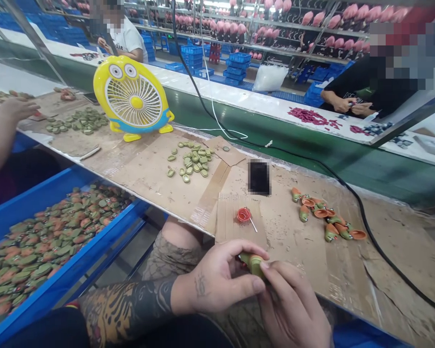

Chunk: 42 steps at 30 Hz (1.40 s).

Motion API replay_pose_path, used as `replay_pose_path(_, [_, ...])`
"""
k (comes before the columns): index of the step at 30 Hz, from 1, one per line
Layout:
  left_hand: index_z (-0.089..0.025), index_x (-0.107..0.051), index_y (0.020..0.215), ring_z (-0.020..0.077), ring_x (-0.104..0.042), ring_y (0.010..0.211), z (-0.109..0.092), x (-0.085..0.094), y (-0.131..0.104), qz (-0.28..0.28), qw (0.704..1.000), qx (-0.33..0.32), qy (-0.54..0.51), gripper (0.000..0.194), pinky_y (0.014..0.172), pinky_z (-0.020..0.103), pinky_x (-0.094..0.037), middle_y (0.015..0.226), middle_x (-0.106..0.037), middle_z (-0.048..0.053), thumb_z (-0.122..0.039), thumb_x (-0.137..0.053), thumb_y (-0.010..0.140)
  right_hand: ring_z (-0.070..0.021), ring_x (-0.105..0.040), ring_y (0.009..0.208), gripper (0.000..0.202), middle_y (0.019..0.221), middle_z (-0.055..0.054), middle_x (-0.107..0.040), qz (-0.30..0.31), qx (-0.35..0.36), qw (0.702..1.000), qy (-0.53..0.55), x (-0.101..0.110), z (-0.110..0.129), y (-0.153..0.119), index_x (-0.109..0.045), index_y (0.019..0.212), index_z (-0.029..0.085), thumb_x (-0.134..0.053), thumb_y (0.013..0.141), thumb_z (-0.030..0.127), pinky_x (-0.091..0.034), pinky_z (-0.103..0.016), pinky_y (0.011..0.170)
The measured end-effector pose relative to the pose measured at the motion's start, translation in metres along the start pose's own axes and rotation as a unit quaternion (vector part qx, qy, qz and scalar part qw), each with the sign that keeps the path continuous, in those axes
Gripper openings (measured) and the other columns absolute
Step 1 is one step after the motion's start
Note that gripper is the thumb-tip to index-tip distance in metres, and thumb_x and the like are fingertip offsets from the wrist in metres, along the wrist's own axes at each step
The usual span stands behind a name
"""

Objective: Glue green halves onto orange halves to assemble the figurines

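The left hand (217, 282) and right hand (293, 309), 2 in all, pinch 1 green piece (253, 263) between their fingertips. Just beyond the fingers lies 1 red cap (244, 215); farther right, about 8 orange-green pieces (326, 217). Cardboard (159, 169) covers the bench; 1 yellow fan (132, 99) stands behind.

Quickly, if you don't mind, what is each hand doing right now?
Left hand: closed on the small green piece.
Right hand: fingers pinching the same green piece from the other side.
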State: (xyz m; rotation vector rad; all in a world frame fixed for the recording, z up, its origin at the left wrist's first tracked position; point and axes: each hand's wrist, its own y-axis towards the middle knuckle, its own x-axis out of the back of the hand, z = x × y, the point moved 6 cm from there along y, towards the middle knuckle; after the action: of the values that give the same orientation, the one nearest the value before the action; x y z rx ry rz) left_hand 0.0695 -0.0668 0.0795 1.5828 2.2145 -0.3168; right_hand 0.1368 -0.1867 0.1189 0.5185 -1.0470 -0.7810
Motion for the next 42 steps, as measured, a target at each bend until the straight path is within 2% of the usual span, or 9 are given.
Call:
replay_pose_path(2, [-0.021, -0.073, 0.111, 0.0193, -0.068, 0.093, 0.006, 0.001, 0.002, -0.028, 0.999, 0.018, -0.002, 0.032, 0.083, 0.030, -0.057, 0.102, -0.071, 0.008, -0.031, -0.084, 0.083, -0.0235, -0.072, 0.090, 0.042, 0.099, -0.007, -0.071, -0.013, 0.001, 1.000, 0.006, 0.000, 0.001, -0.002, -0.062, 0.132, 0.029, -0.066, 0.095, 0.011, -0.063, -0.038, 0.077])
replay_pose_path(5, [-0.019, -0.076, 0.105, 0.0194, -0.066, 0.086, 0.005, 0.005, 0.004, -0.047, 0.999, -0.013, 0.018, 0.028, 0.076, 0.030, -0.056, 0.095, -0.069, 0.008, -0.038, -0.082, 0.084, -0.0242, -0.072, 0.089, 0.039, 0.103, -0.007, -0.070, -0.036, -0.036, 0.998, 0.024, 0.004, -0.011, -0.014, -0.063, 0.128, 0.029, -0.074, 0.091, 0.020, -0.064, -0.038, 0.074])
replay_pose_path(9, [-0.018, -0.079, 0.107, 0.0212, -0.068, 0.088, -0.012, 0.012, 0.004, -0.040, 0.980, -0.115, 0.156, 0.028, 0.079, 0.032, -0.055, 0.099, -0.071, 0.012, -0.035, -0.080, 0.085, -0.0271, -0.069, 0.096, 0.033, 0.108, -0.010, -0.068, -0.080, -0.172, 0.981, 0.036, 0.018, -0.059, -0.040, -0.064, 0.123, 0.024, -0.074, 0.092, 0.031, -0.060, -0.043, 0.083])
replay_pose_path(12, [-0.018, -0.079, 0.109, 0.0230, -0.070, 0.089, -0.023, 0.011, 0.002, -0.011, 0.957, -0.182, 0.224, 0.028, 0.082, 0.034, -0.056, 0.097, -0.074, 0.012, -0.032, -0.081, 0.085, -0.0281, -0.067, 0.097, 0.029, 0.108, -0.012, -0.067, -0.073, -0.245, 0.967, 0.000, 0.026, -0.097, -0.050, -0.066, 0.115, 0.020, -0.070, 0.093, 0.038, -0.055, -0.045, 0.087])
replay_pose_path(19, [-0.015, -0.075, 0.097, 0.0230, -0.069, 0.085, -0.029, 0.004, 0.004, 0.005, 0.932, -0.264, 0.250, 0.021, 0.081, 0.037, -0.057, 0.087, -0.076, 0.013, -0.034, -0.077, 0.089, -0.0255, -0.066, 0.080, 0.036, 0.099, -0.013, -0.070, -0.025, -0.258, 0.957, -0.127, 0.027, -0.162, -0.053, -0.070, 0.102, 0.013, -0.059, 0.093, 0.047, -0.053, -0.040, 0.077])
replay_pose_path(22, [-0.015, -0.076, 0.094, 0.0219, -0.067, 0.084, -0.021, 0.007, 0.007, -0.001, 0.955, -0.221, 0.197, 0.019, 0.080, 0.036, -0.054, 0.088, -0.073, 0.013, -0.033, -0.078, 0.088, -0.0255, -0.066, 0.079, 0.038, 0.097, -0.013, -0.071, -0.007, -0.267, 0.953, -0.145, 0.020, -0.177, -0.059, -0.070, 0.102, 0.013, -0.056, 0.095, 0.047, -0.052, -0.037, 0.073])
replay_pose_path(27, [-0.016, -0.076, 0.095, 0.0142, -0.063, 0.079, 0.000, 0.017, 0.015, -0.003, 0.995, -0.092, -0.037, 0.015, 0.072, 0.027, -0.048, 0.092, -0.069, 0.008, -0.028, -0.081, 0.088, -0.0303, -0.069, 0.091, 0.039, 0.098, -0.013, -0.073, 0.038, -0.236, 0.952, -0.190, 0.010, -0.174, -0.058, -0.070, 0.099, 0.015, -0.048, 0.098, 0.047, -0.051, -0.039, 0.080])
replay_pose_path(37, [-0.014, -0.076, 0.096, 0.0132, -0.069, 0.082, 0.006, 0.028, 0.027, -0.042, 0.949, 0.035, -0.310, 0.018, 0.066, 0.018, -0.053, 0.087, -0.072, 0.005, -0.027, -0.082, 0.086, -0.0310, -0.070, 0.093, 0.041, 0.098, -0.012, -0.073, 0.042, -0.226, 0.946, -0.230, 0.007, -0.170, -0.056, -0.070, 0.096, 0.016, -0.042, 0.100, 0.046, -0.051, -0.039, 0.081])
replay_pose_path(42, [-0.008, -0.076, 0.112, 0.0169, -0.075, 0.085, 0.007, 0.031, 0.027, -0.051, 0.947, 0.070, -0.310, 0.038, 0.068, 0.017, -0.059, 0.100, -0.077, 0.013, -0.036, -0.080, 0.088, -0.0311, -0.071, 0.092, 0.040, 0.098, -0.012, -0.073, 0.041, -0.217, 0.948, -0.230, 0.007, -0.168, -0.054, -0.069, 0.095, 0.016, -0.041, 0.098, 0.043, -0.052, -0.040, 0.082])
